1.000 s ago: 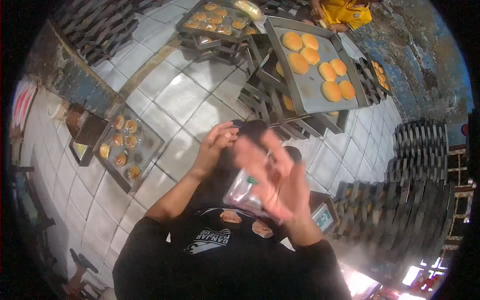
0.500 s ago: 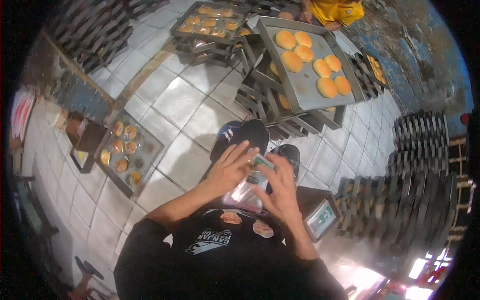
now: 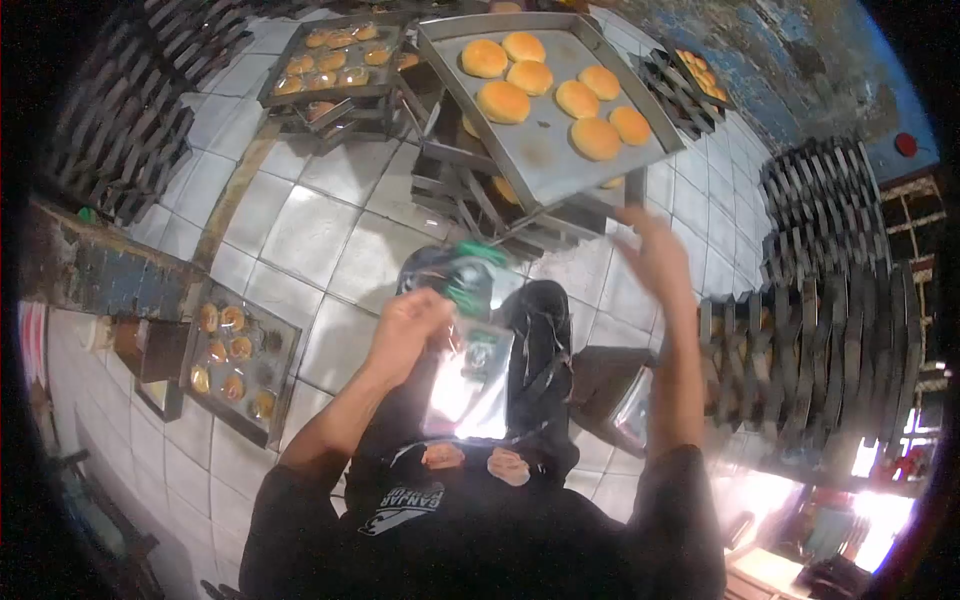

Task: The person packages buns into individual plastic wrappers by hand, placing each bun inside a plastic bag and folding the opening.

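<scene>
My left hand is closed in a pinch above my lap, gripping a clear plastic bag with green print, which is blurred by motion. Below it, shiny plastic bags with the same green print lie on my lap. My right hand is out to the right, near the lower right corner of a metal baking tray. Its fingers look spread and hold nothing I can see. Several round golden buns, one of them a front bun, sit on that tray.
More trays are stacked under the bun tray. A tray of wrapped buns stands at the upper left, and another tray lies on the floor to the left. Tall tray stacks stand on the right. A dark box is by my right leg.
My right hand has left the bags and swung out to the right towards the bun tray. My left hand has moved left with one bag. The view has shifted.
</scene>
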Demonstrator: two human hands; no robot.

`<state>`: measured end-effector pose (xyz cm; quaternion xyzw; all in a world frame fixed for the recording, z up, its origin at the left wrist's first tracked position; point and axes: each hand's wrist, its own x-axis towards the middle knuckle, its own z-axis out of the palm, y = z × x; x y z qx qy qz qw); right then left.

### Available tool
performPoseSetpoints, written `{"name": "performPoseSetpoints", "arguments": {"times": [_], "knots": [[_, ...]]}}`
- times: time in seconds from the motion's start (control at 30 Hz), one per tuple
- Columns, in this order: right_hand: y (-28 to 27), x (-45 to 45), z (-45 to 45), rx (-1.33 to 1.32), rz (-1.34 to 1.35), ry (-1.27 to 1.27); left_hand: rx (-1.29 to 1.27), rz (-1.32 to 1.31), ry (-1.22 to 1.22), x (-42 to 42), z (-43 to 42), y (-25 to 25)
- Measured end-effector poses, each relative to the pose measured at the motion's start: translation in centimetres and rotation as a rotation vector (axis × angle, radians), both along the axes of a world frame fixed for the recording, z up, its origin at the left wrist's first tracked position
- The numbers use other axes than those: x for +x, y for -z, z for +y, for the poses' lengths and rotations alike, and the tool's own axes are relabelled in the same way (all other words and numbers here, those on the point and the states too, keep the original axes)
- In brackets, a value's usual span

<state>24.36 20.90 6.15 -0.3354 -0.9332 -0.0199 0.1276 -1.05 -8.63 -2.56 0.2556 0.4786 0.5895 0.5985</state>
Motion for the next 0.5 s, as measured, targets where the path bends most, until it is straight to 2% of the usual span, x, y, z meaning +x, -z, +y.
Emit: {"name": "performPoseSetpoints", "arguments": {"times": [0.03,0.07,0.17,0.23,0.3,0.37,0.4,0.43,0.5], "knots": [[-1.9,-2.7,2.9,-0.474,0.285,0.102,-0.039,-0.079,-0.159,-0.1,0.7,-0.2],[-2.7,-4.8,5.4,-0.701,0.507,0.126,-0.078,-0.157,-0.313,-0.3,1.3,-0.3],[0.8,-9.0,16.0,-0.631,0.517,0.111,-0.039,-0.234,-0.293,0.7,1.4,4.5],[5.2,-10.6,21.2,-0.025,-0.021,0.261,-0.085,-0.183,-0.288,0.6,1.6,3.0],[7.0,-11.8,22.7,-0.113,0.066,0.3,-0.066,-0.189,-0.328,0.8,1.6,3.0],[6.9,-11.6,22.1,-0.429,0.327,0.317,-0.063,-0.212,-0.334,0.7,1.4,3.4],[4.2,-12.4,18.9,-0.455,0.281,0.348,-0.059,-0.206,-0.331,0.6,1.6,3.3],[5.3,-13.0,18.1,-0.454,0.287,0.358,-0.054,-0.199,-0.314,0.6,1.7,3.0],[8.0,-12.4,17.4,-0.13,0.399,0.212,-0.071,-0.175,-0.291,0.5,2.0,2.5]]}}
